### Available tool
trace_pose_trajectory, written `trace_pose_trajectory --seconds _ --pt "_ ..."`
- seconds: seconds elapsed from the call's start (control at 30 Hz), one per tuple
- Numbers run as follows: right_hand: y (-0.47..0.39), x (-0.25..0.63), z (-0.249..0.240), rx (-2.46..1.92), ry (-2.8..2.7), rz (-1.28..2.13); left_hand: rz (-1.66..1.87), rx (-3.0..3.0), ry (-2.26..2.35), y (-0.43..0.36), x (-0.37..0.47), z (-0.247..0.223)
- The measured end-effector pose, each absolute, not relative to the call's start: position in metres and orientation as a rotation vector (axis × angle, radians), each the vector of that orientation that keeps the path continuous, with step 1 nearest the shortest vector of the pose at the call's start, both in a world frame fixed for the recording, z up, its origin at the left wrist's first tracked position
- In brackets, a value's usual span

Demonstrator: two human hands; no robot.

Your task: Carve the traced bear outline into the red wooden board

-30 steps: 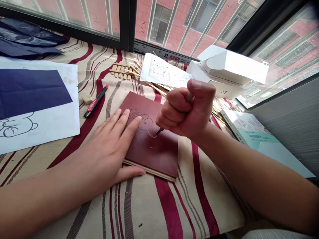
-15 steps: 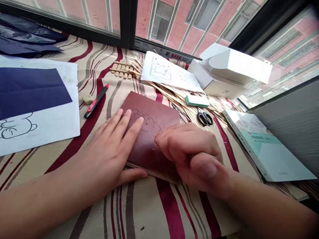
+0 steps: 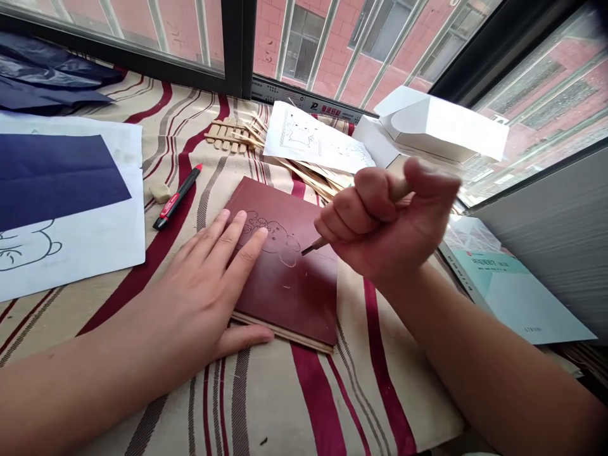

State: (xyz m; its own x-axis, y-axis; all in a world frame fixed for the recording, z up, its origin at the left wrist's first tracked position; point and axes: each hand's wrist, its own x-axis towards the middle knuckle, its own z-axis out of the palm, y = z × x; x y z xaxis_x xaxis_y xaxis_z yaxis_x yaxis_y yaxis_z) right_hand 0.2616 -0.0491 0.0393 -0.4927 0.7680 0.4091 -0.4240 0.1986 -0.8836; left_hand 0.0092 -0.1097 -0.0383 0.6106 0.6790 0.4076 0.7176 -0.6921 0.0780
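spread flat, the left hand (image 3: 209, 269) covers the left edge of the maroon board (image 3: 289, 304), likely steadying it against the carving tool (image 3: 316, 245) clamped in the right hand (image 3: 380, 221).

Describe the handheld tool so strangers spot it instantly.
On the striped tablecloth lies a reddish-brown board with an animal drawing. Over its edge, the right hand grips the tool. Its brownish shaft and dark tip set it apart from the black-and-red marker on the cloth.

Left hand (image 3: 209, 278) flat on brown board (image 3: 294, 297); right hand (image 3: 387, 225) grips tool (image 3: 318, 245).
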Motion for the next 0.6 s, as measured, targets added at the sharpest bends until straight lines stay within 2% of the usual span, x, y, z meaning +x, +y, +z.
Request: trace_pose_trajectory --seconds 0.13,0.6 --pt "-0.071 0.254 0.046 -0.531 -1.531 1.459 -0.594 -2.749 -1.235 -0.113 0.009 -0.036" --pt "-0.084 0.252 0.047 -0.527 -1.558 1.45 -0.569 -2.837 -1.316 -0.116 0.001 -0.035"
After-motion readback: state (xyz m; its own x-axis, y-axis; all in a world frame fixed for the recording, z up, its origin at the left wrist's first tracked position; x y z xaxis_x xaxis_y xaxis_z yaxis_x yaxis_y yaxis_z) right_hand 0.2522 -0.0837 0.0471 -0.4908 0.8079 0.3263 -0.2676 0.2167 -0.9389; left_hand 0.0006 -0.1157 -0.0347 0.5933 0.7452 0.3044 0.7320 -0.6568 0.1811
